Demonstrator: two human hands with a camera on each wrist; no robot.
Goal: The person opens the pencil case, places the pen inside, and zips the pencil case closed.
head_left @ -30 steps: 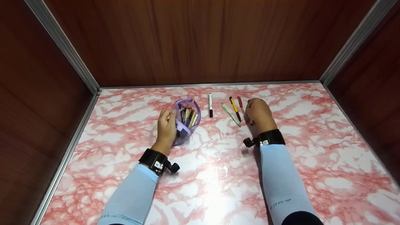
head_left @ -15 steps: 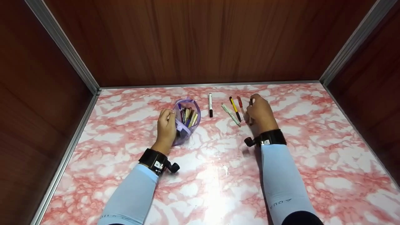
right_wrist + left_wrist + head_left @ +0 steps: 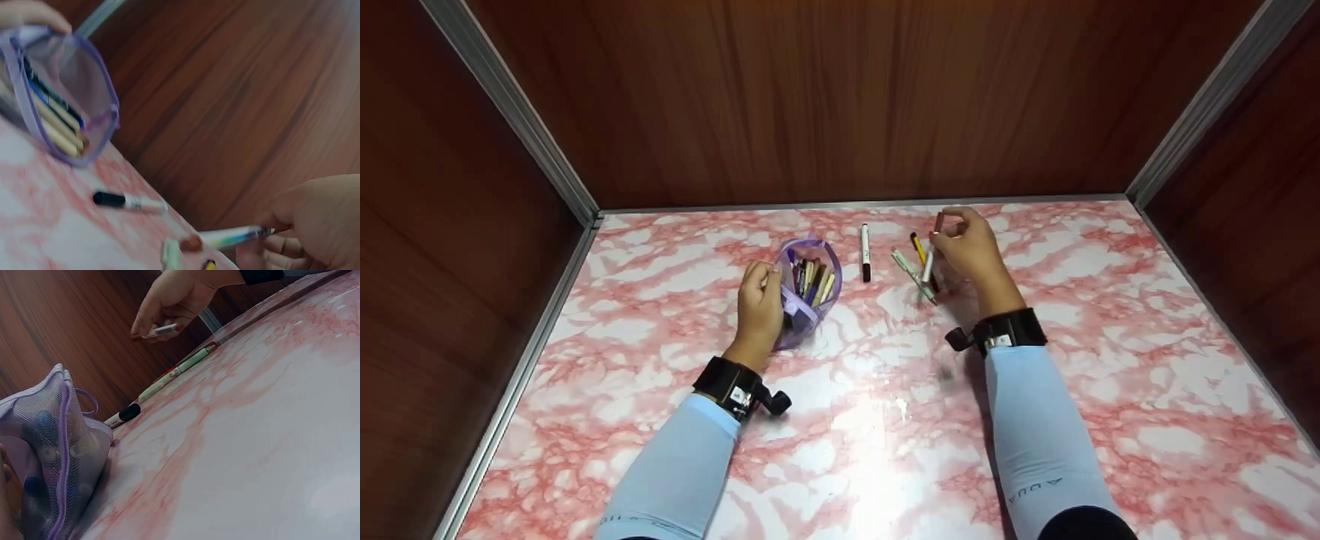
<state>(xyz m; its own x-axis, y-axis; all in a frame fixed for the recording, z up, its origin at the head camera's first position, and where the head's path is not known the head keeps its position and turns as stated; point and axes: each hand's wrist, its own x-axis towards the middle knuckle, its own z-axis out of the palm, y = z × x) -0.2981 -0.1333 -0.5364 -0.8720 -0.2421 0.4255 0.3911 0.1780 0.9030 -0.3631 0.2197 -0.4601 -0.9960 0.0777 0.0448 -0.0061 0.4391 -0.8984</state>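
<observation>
In the head view, my left hand (image 3: 760, 304) grips the side of a purple mesh pencil pouch (image 3: 838, 270), whose mouth gapes upward. Several pens and markers (image 3: 814, 281) fill it. To the right, my right hand (image 3: 975, 247) pinches a slim white pen (image 3: 928, 266) with a dark reddish end, raised over the other pens. Its white barrel (image 3: 230, 236) shows rainbow colouring in the right wrist view. Below it lie a pale green pen (image 3: 906, 265) and a yellow-and-black pen (image 3: 917, 244). Between pouch and pens lies a white marker (image 3: 865, 251) with a black cap.
The pink-and-white marbled table (image 3: 870, 420) runs back to a brown wood-grain panel (image 3: 855, 105). Similar panels with metal edging stand at left and right. A reddish-brown pen end (image 3: 191, 243) shows beside the green pen in the right wrist view.
My right hand has lifted the white pen from the right end of the row and carried it left, over the yellow and green pens. The left hand and pouch stay put.
</observation>
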